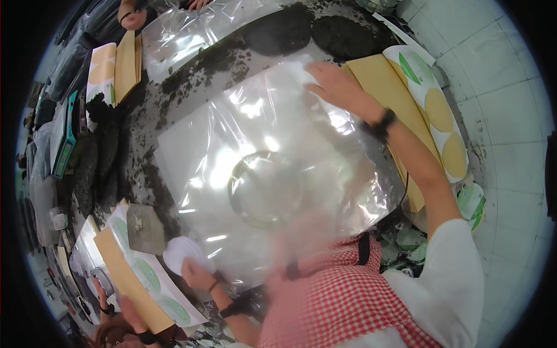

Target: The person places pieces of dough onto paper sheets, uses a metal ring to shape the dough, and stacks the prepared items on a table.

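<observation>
A large clear plastic sheet or flat bag (203,168), glossy with reflections, lies across the middle of the table. Through or on it shows a pale round, ring-edged shape (268,188); I cannot tell which side of the plastic it is on. My right hand (335,88) rests on the sheet's far right corner, fingers stretched out. At the near left edge of the sheet, my left hand (198,275) is closed on a white round disc (184,254). A blurred pinkish patch hides part of the sheet's near edge.
Brown card sheets (400,110) and printed label sheets (432,104) lie at right. More labels (142,272) sit near left, beside a grey block (145,229). Dark dirt mounds (348,37) stand at the back. Other people's hands work far left (133,20) and near left (130,313).
</observation>
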The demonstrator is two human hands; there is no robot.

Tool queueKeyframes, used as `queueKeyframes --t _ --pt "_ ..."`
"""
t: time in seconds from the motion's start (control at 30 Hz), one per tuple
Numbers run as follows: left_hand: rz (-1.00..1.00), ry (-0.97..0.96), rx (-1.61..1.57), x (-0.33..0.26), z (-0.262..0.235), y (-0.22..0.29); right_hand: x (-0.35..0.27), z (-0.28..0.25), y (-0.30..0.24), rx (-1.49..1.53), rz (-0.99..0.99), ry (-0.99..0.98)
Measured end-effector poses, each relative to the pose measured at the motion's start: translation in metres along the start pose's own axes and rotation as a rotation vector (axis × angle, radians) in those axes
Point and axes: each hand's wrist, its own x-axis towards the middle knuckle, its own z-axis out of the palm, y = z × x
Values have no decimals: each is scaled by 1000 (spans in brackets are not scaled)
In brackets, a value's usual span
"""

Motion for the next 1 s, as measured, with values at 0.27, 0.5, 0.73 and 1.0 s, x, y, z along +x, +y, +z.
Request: queueKeyframes --t 0.27,0.5,0.73,1.0 --pt "-293 -12 -92 21 -11 -25 164 132 35 -340 228 318" --pt "-215 12 130 23 -1 -30 139 103 25 -365 39 -211" --pt "-162 0 22 34 -16 -39 59 47 13 -460 -406 347" --pt "-612 -369 -814 77 -83 -9 -24 -43 -37 -263 -466 291"
